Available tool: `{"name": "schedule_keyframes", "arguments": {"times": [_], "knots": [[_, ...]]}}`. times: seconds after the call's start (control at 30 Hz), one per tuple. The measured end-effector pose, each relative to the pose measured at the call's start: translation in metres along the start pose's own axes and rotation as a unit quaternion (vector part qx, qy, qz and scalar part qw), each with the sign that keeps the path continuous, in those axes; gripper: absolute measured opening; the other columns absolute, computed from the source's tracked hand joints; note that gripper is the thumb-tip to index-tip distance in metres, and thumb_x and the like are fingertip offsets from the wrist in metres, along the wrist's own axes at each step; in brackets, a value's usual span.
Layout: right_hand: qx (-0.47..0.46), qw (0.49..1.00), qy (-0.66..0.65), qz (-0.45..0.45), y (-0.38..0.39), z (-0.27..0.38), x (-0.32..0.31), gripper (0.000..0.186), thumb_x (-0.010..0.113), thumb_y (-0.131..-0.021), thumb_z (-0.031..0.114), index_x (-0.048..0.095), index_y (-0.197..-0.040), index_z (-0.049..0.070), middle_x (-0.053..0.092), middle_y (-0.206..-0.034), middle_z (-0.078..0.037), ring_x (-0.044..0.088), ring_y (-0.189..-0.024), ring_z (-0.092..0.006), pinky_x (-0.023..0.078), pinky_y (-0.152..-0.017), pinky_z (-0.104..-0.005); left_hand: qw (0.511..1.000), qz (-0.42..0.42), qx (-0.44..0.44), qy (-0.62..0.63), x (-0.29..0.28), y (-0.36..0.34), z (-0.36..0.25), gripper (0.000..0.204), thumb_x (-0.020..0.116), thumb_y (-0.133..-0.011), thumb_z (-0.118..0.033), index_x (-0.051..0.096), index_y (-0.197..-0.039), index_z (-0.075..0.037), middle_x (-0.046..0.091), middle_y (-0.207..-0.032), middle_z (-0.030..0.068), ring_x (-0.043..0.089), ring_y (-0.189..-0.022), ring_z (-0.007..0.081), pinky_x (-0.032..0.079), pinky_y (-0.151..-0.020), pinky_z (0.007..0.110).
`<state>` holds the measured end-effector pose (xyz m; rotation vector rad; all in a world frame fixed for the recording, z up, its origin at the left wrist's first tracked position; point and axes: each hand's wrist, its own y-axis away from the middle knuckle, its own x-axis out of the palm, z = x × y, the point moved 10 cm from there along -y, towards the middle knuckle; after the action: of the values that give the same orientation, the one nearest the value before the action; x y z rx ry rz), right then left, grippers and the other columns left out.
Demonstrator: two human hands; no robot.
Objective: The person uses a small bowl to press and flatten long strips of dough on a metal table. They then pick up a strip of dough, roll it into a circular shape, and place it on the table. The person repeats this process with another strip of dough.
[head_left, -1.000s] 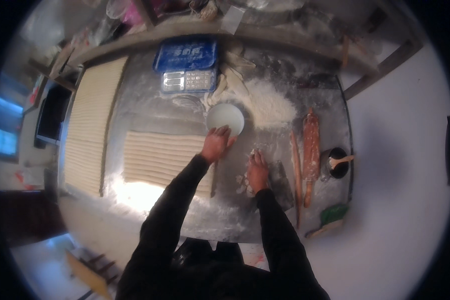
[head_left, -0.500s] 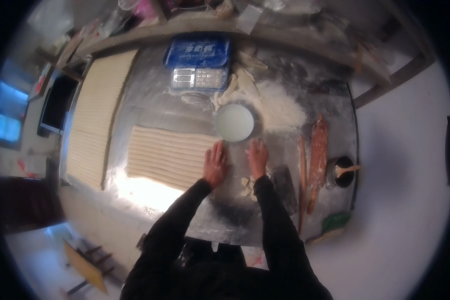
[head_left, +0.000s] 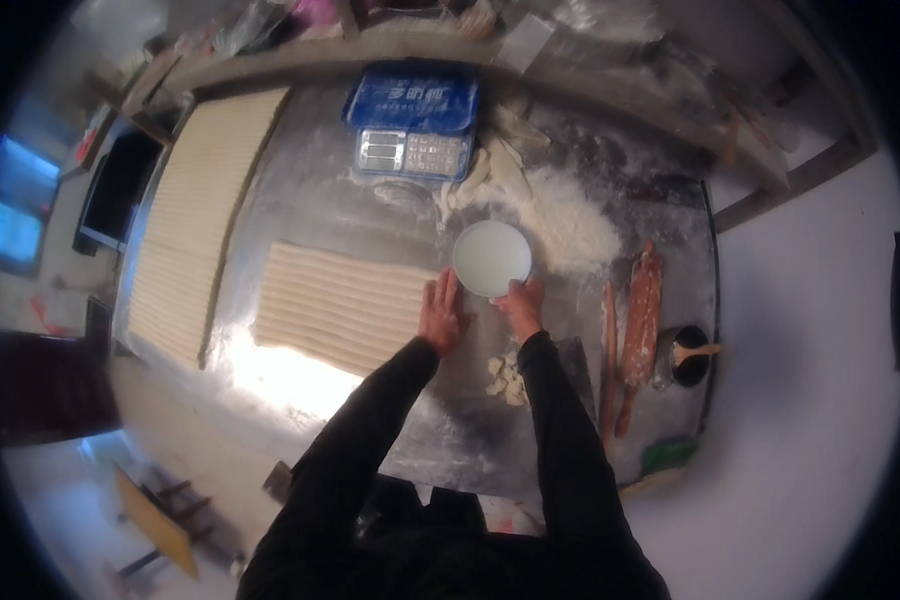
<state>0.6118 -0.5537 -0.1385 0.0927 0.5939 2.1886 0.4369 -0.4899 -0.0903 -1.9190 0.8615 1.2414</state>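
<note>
My left hand [head_left: 442, 313] lies open, fingers extended, at the right end of a sheet of dough strips [head_left: 335, 305], just below the white bowl [head_left: 492, 255] of pale liquid. My right hand [head_left: 520, 308] pinches the bowl's near rim. Small dough scraps [head_left: 505, 380] lie beside my right sleeve, on the floury metal table [head_left: 420, 440]. A longer sheet of cut dough [head_left: 190, 215] runs along the left side. Behind the bowl are loose dough pieces [head_left: 510, 170] and a pile of flour [head_left: 575, 230].
A blue scale [head_left: 410, 100] stands at the back. At right lie a large rolling pin [head_left: 641, 330], a thin wooden stick [head_left: 607, 350], a dark pot [head_left: 692, 370] with a brush and a green-topped tool [head_left: 670, 455]. A wooden shelf rail [head_left: 270, 65] runs behind; a stool [head_left: 160, 520] is at lower left.
My left hand left the bowl and lowered onto the dough's edge. My right hand moved up from the scraps and took hold of the bowl's rim. The view shifted slightly.
</note>
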Motion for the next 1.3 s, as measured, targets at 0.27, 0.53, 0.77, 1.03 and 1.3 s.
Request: {"name": "schedule_keyframes", "arguments": {"times": [0.27, 0.53, 0.77, 1.03, 1.3], "knots": [[-0.001, 0.999, -0.028, -0.014, 0.039, -0.019, -0.064, 0.026, 0.047, -0.089, 0.003, 0.056, -0.106, -0.013, 0.068, -0.080, -0.023, 0.073, -0.060, -0.0303, 0.056, -0.047, -0.0336, 0.989, 0.136, 0.027, 0.052, -0.015, 0.130, -0.037, 0.083, 0.066, -0.090, -0.029, 0.026, -0.155, 0.004, 0.011, -0.167, 0.0177, 0.011, -0.155, 0.0327, 0.014, -0.122, 0.056], [-0.030, 0.997, 0.045, -0.049, 0.084, -0.017, -0.094, 0.023, 0.051, -0.087, 0.004, 0.059, -0.100, -0.013, 0.068, -0.071, -0.019, 0.071, -0.055, -0.0261, 0.054, -0.048, -0.0334, 0.994, 0.093, 0.033, 0.043, -0.006, 0.050, -0.023, 0.091, 0.072, -0.084, -0.034, 0.028, -0.152, 0.007, 0.017, -0.166, 0.0171, 0.015, -0.154, 0.0340, 0.018, -0.120, 0.056], [-0.022, 0.995, 0.002, -0.095, 0.135, -0.018, -0.102, 0.021, 0.056, -0.083, 0.007, 0.061, -0.093, -0.011, 0.068, -0.069, -0.018, 0.069, -0.051, -0.0276, 0.055, -0.050, -0.0354, 0.990, 0.095, 0.093, -0.042, -0.006, 0.152, -0.043, 0.071, 0.070, -0.085, -0.032, 0.047, -0.140, 0.007, 0.030, -0.161, 0.0192, 0.027, -0.149, 0.0363, 0.025, -0.117, 0.059], [-0.125, 0.963, 0.191, -0.140, 0.145, -0.084, -0.097, 0.024, 0.059, -0.080, 0.013, 0.063, -0.089, -0.009, 0.069, -0.080, -0.025, 0.071, -0.063, -0.0350, 0.057, -0.061, -0.0419, 0.979, 0.070, 0.180, 0.062, -0.088, 0.096, -0.121, 0.062, 0.060, -0.093, -0.045, 0.056, -0.133, 0.003, 0.048, -0.147, 0.0200, 0.044, -0.139, 0.0358, 0.035, -0.111, 0.055], [0.048, 0.994, 0.083, -0.055, 0.199, -0.068, -0.058, 0.018, 0.052, -0.087, 0.005, 0.062, -0.096, -0.008, 0.068, -0.080, -0.019, 0.069, -0.055, -0.0281, 0.055, -0.044, -0.0332, 0.981, 0.051, 0.177, 0.068, -0.080, 0.129, -0.102, 0.058, 0.064, -0.091, -0.043, 0.060, -0.127, 0.002, 0.055, -0.138, 0.0190, 0.049, -0.132, 0.0334, 0.036, -0.110, 0.054]]}}
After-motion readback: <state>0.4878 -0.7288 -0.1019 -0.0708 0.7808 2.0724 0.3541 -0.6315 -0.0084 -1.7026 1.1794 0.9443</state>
